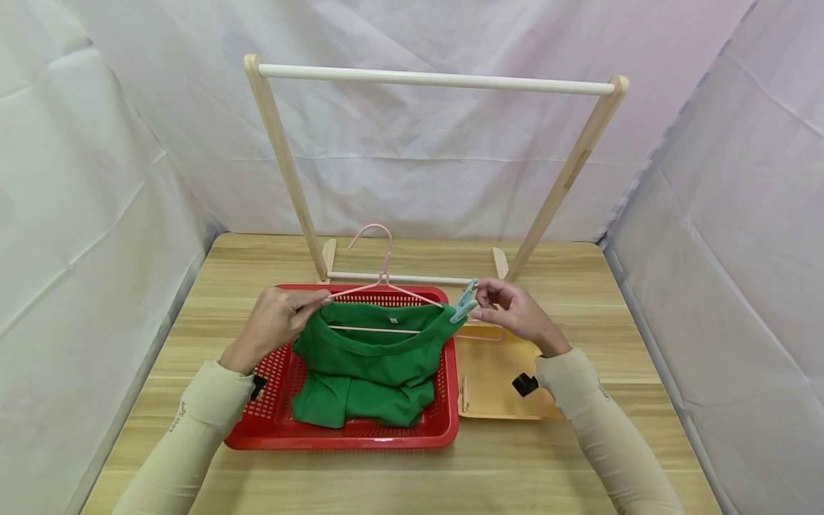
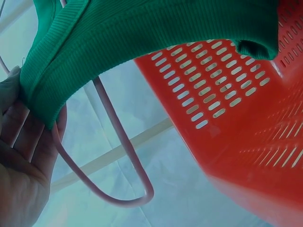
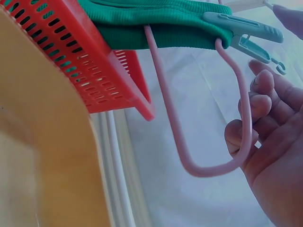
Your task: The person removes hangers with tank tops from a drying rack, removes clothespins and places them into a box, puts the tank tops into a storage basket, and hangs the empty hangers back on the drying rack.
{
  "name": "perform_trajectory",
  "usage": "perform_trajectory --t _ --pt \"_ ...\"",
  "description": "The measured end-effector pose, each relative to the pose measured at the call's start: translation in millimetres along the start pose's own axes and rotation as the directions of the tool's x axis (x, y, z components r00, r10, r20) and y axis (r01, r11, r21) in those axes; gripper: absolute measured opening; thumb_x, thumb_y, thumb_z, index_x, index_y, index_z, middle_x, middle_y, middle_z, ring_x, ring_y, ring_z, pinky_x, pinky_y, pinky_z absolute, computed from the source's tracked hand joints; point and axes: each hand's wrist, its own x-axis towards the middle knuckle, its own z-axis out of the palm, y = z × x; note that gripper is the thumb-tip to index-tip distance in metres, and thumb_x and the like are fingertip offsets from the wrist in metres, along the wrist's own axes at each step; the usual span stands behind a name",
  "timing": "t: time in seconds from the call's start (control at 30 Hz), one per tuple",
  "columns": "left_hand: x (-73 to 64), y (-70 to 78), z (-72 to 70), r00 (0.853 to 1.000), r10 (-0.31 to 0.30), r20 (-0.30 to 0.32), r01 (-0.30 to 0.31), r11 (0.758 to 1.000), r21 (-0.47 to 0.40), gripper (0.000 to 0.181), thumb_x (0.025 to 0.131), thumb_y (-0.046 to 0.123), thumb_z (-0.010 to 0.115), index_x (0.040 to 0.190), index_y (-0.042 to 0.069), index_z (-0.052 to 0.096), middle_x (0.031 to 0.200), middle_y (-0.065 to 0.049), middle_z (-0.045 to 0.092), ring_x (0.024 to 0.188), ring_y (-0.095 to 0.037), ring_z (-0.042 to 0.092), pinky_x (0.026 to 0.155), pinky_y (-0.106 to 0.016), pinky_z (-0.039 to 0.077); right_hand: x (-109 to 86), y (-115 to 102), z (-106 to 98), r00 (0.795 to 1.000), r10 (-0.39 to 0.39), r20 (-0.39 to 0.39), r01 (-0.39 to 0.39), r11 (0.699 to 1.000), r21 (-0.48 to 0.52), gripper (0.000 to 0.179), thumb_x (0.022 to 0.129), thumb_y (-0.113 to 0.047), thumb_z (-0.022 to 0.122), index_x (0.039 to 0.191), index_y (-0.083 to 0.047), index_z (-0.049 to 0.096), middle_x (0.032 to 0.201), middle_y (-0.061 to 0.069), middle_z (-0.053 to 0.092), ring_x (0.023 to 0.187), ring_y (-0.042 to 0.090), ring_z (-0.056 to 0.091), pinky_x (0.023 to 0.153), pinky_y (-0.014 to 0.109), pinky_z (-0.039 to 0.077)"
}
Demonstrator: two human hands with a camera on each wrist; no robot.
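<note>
At ten o'clock of the cloth, the left hand (image 1: 277,322) is pinching the pink hanger (image 1: 383,279) and one fabric shoulder together, its fingers partly disappearing behind the weave, its wrist view cutting the palm off. The red basket (image 1: 341,442) is sitting on the table (image 1: 547,486), its far-left corner hiding behind that hand. And here's the green garment (image 1: 380,365), hanging over the basket, bunching so much that it's hard telling whether its lower edge is resting inside! At twelve, the hook is pointing up; just past twelve, the wooden rack (image 1: 438,80) is rising beyond. Out to two o'clock, a teal clip (image 1: 463,306) is biting the other shoulder; at three, the yellow tray (image 1: 496,379) is lying partly under a sleeve. The right hand (image 1: 518,311) is curling loosely beside the clip, apparently gripping nothing; fingertip contact is staying unclear.
</note>
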Motion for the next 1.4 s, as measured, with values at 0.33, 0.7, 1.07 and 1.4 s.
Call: perform_trajectory --t 0.33,0.7,1.07,1.4 --pt "-0.2 1.8 0.0 1.000 -0.007 0.007 0.007 1.000 -0.012 0.023 0.077 -0.003 0.079 0.100 0.001 0.079 0.087 -0.013 0.076 0.048 -0.003 0.045 0.046 -0.016 0.028 4.0 -3.9 1.1 0.999 0.038 0.014 -0.039 0.997 0.063 0.036 0.091 -0.006 0.071 0.124 -0.003 0.058 0.088 0.009 0.052 0.078 0.015 0.049 0.063 0.023 0.042" --pt "0.2 2.7 -0.4 1.000 0.005 -0.004 -0.005 1.000 -0.020 0.023 0.076 -0.005 0.079 0.099 0.001 0.079 0.087 -0.013 0.076 0.047 0.001 0.032 0.045 -0.016 0.023 6.6 -2.7 3.7 0.999 0.029 0.035 -0.030 0.999 0.024 0.026 0.092 -0.003 0.068 0.117 -0.002 0.061 0.082 0.006 0.052 0.070 0.013 0.047 0.057 0.024 0.040" --pt "0.4 3.2 -1.0 1.000 0.018 -0.019 -0.018 1.000 -0.013 0.024 0.075 -0.005 0.079 0.098 0.001 0.079 0.086 -0.013 0.076 0.046 0.001 0.031 0.044 -0.017 0.023 7.5 -3.4 5.4 0.999 0.027 0.039 -0.029 0.999 0.029 0.026 0.092 -0.002 0.067 0.114 0.010 0.059 0.080 0.003 0.052 0.067 0.011 0.045 0.053 0.023 0.037" --pt "1.0 3.7 -1.3 0.999 0.025 -0.024 -0.026 1.000 -0.013 0.024 0.074 -0.005 0.080 0.097 0.001 0.079 0.086 -0.013 0.076 0.046 0.000 0.040 0.045 -0.016 0.025 6.5 -4.2 5.3 0.999 0.016 0.030 -0.017 0.999 0.030 0.016 0.092 -0.004 0.068 0.107 -0.005 0.064 0.080 0.005 0.053 0.067 0.013 0.046 0.054 0.024 0.037"
